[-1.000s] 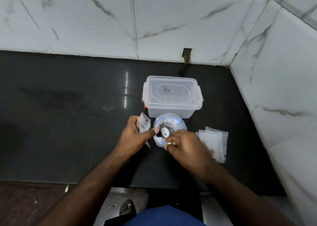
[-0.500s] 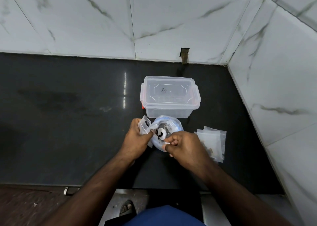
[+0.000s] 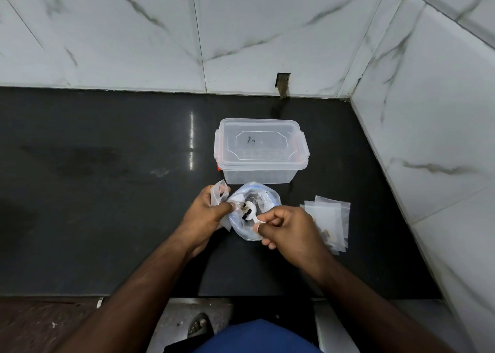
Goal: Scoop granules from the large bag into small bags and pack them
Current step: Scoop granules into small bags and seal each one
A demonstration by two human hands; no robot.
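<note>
On the dark bench (image 3: 107, 191), close to its front edge, I see the large bag (image 3: 263, 201) standing open with granules inside. My left hand (image 3: 205, 216) pinches a small bag (image 3: 218, 194) at the large bag's left rim, its grip curled round the clear plastic. My right hand (image 3: 288, 228) pinches the handle of a white scoop (image 3: 250, 210), whose bowl sits over the large bag's mouth. Just behind the large bag stands a clear lidded box (image 3: 261, 151), nearly touching it. To the right lies a pile of small bags (image 3: 330, 221), flat, partly hidden by my right hand. Marble wall tiles (image 3: 428, 111) close the corner behind and to the right
</note>
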